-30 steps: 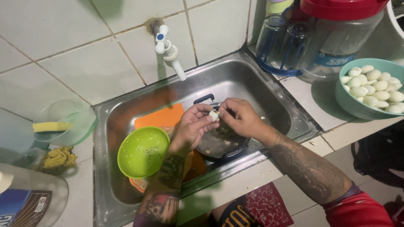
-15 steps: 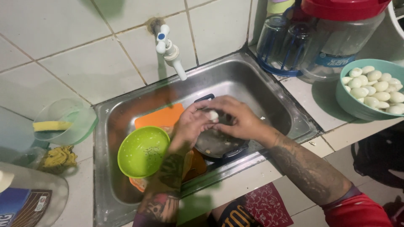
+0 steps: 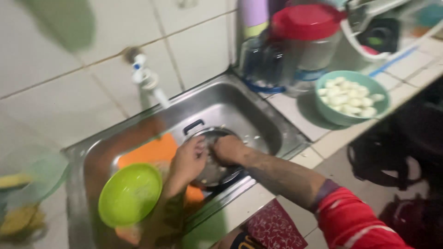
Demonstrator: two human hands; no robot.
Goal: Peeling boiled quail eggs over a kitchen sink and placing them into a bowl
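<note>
Both hands are down in the steel sink, meeting over a dark round pan that lies on the sink floor with its black handle toward the back wall. The left hand is curled, fingers bent toward the right one; the right hand is closed into a loose fist, knuckles up, touching or almost touching the left. The picture is blurred, so I cannot tell whether either hand has hold of anything between the fingers, nor how tightly they are closed. Left of the hands, a lime-green bowl sits tilted in the sink, partly over an orange board that lies flat beneath it. A white tap juts out from the tiled wall above the sink's back edge. On the counter to the right, well apart from the hands, stands a teal bowl filled with pale, peeled-looking round pieces. Behind it are a clear jar with a red lid and some dark glasses. The right forearm runs back to a red sleeve at the lower right.
</note>
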